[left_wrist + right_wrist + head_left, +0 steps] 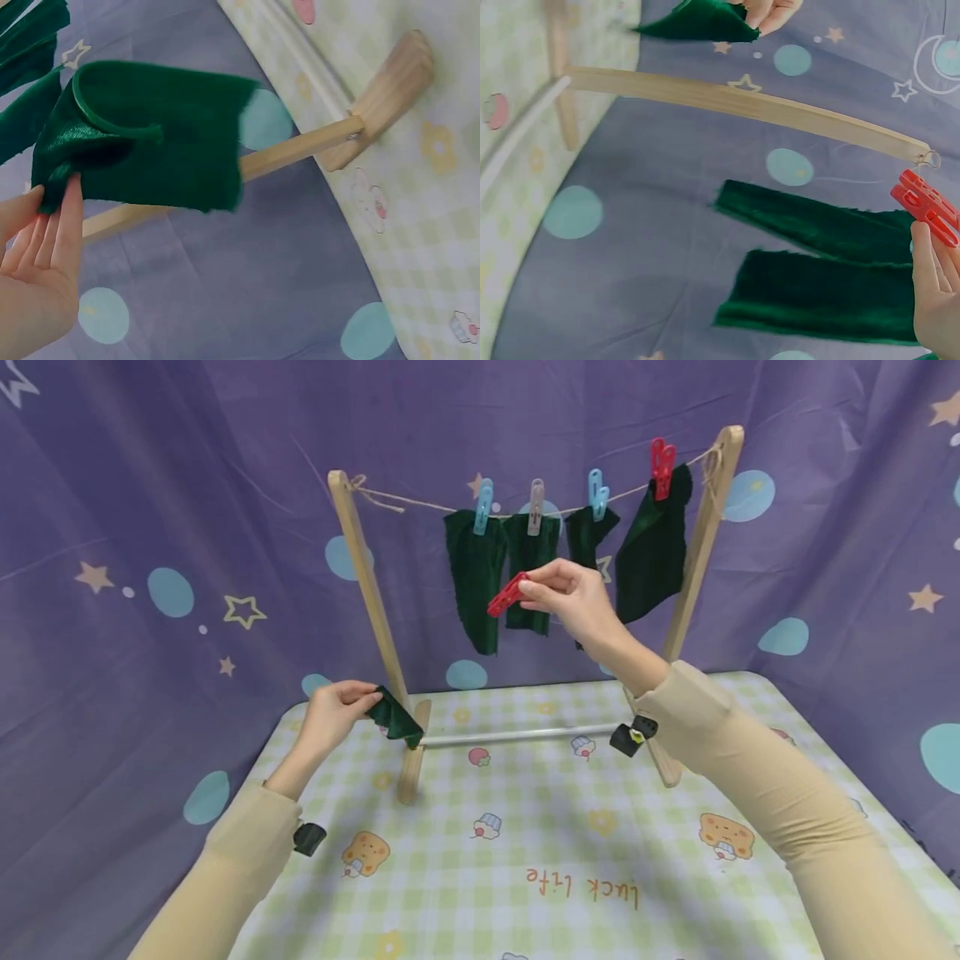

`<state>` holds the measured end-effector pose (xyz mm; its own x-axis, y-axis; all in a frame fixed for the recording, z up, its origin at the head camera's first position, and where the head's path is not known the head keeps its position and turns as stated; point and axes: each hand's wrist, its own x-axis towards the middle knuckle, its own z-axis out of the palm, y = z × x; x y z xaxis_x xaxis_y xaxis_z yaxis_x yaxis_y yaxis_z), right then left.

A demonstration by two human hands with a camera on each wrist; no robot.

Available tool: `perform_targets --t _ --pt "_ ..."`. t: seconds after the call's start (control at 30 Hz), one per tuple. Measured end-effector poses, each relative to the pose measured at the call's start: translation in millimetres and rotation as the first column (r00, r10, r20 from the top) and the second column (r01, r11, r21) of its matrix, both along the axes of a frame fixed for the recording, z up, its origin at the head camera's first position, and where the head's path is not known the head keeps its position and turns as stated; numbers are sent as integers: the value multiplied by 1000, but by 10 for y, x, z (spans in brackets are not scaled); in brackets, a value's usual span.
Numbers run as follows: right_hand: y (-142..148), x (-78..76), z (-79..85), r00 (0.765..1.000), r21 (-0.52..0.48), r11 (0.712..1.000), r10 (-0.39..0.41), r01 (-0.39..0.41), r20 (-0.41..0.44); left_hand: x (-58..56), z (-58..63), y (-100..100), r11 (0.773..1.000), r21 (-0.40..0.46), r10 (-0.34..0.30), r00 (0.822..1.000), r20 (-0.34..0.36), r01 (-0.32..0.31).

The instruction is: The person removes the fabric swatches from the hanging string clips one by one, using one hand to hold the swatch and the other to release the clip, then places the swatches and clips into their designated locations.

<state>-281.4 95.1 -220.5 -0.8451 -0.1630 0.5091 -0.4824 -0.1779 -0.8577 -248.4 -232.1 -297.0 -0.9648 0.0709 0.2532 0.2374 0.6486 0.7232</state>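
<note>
Between thumb and fingers, my left hand [333, 714] pinches a small green cloth [395, 718] by one corner, beside the rack's left post. In the left wrist view that cloth [172, 150] hangs with its top edge curled over. My right hand [573, 602] holds a red clothespin [507, 595] in front of the hanging cloths; the same clothespin [926, 206] shows in the right wrist view. Several green cloths [476, 581] hang on a twine line [420, 503], held by blue [483, 506], clear [536, 506] and red [662, 468] clothespins.
The wooden rack has a left post [367, 585], a right post [705, 543] and a white lower bar [525, 735]. It stands on a green checked tablecloth [450, 877] printed with cartoons. A purple curtain [187, 468] hangs behind it.
</note>
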Motion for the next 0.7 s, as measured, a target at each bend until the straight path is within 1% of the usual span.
perform_targets --t 0.1,0.23,0.43,0.5,0.6,0.7 --pt "92 40 -101 1000 43 999 6 -7 12 22 -48 -33 999 -33 -11 1000 9 11" --pt "198 88 -223 1000 98 995 -5 3 22 48 -108 -80 999 -49 -3 999 33 5" --pt "336 136 -405 997 106 994 5 -13 79 56 -191 -135 997 -76 1 997 76 4" --pt "388 149 -473 995 127 992 1 -14 98 54 -219 -151 997 -79 -1 996 87 8" --pt "474 173 -578 991 189 982 -30 5 129 48 -256 -179 997 -76 -6 995 102 14" --pt "564 201 -688 986 261 965 -62 19 158 40 -292 -215 997 -70 -10 994 105 18"
